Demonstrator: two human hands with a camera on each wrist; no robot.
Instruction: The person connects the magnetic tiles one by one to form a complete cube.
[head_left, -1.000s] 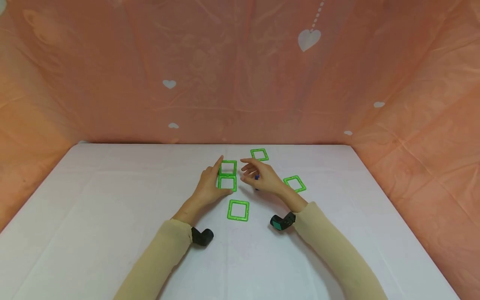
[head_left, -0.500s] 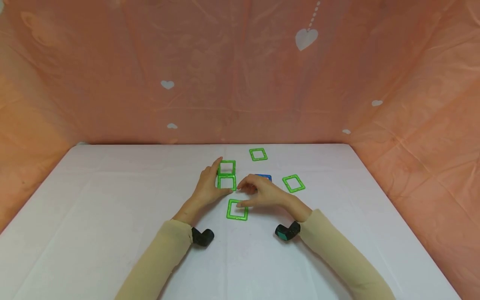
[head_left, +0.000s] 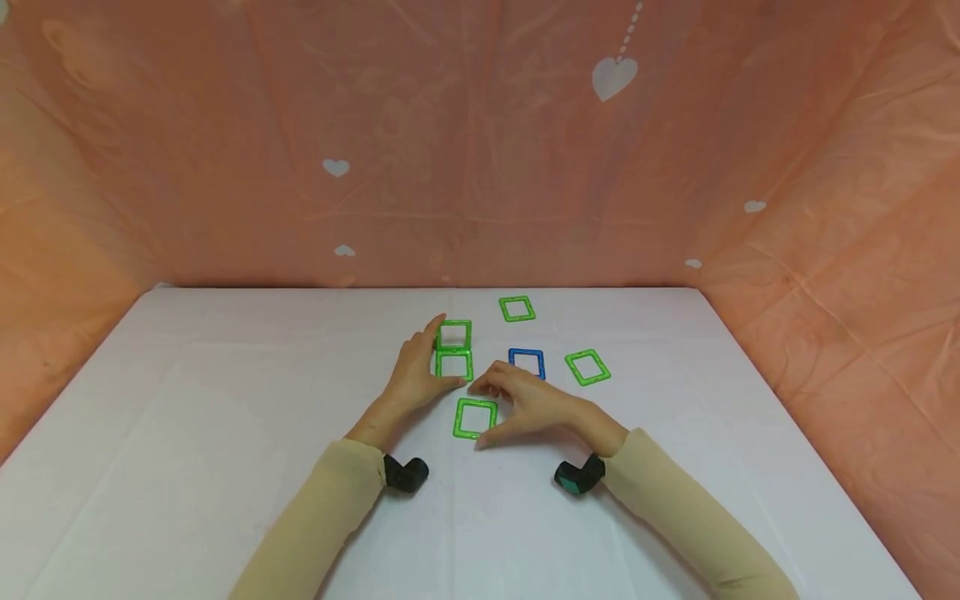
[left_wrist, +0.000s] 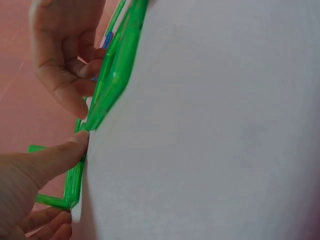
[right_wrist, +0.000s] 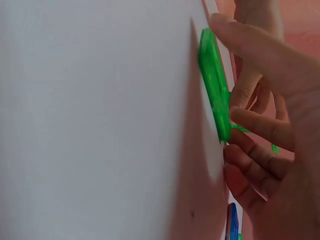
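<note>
Two green square magnetic tiles stand joined left of centre in the head view: a near one (head_left: 470, 367) lying flat and a far one (head_left: 468, 335) that seems raised behind it. My left hand (head_left: 412, 372) holds this pair from the left, thumb at the near edge, forefinger along the far one. In the left wrist view the thumb (left_wrist: 67, 155) presses a tile's side. My right hand (head_left: 528, 402) spans a loose green tile (head_left: 457, 419) closer to me, thumb beyond its near edge and fingers past its far edge. The thumb tip shows just off the tile in the right wrist view.
A blue square tile (head_left: 542, 365) lies beyond my right hand, partly covered by it. Another green tile (head_left: 573, 369) rests farther right, and one more (head_left: 517, 318) near the table's back edge. A pink cloth (head_left: 480, 167) hangs behind the white table (head_left: 225, 417).
My right hand has come toward me from above the blue tile to around the nearest green tile, uncovering most of the blue one. The left hand has kept its place.
</note>
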